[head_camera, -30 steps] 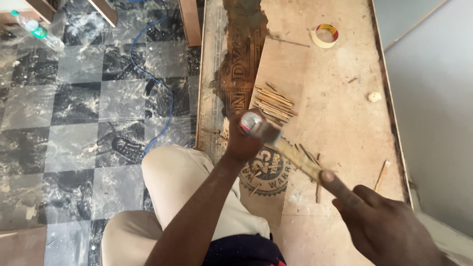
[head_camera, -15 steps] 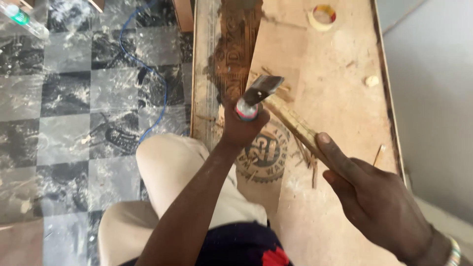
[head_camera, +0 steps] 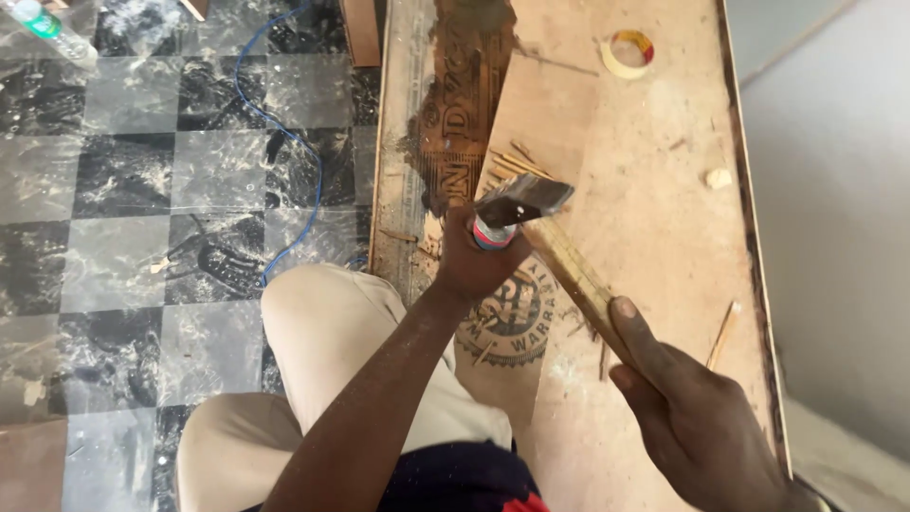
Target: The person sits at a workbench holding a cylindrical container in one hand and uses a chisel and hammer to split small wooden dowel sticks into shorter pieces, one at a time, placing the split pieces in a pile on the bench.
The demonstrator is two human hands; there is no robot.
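Our right hand (head_camera: pixel 706 427) has a tight grip on the wooden hammer (head_camera: pixel 559 242), its head hanging just over our left hand (head_camera: pixel 479 261), which is closed around a small striped tube (head_camera: pixel 493 232), so we think a crooked swing could hit those fingers.

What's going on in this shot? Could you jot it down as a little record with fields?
Right hand: right hand grips the wooden handle of a hammer
Left hand: left hand holds a small cylindrical object under the hammer head
Work surface: plywood board with thin wood slivers
On the board: tape roll
Floor: checkered tiles, blue cable, plastic bottle
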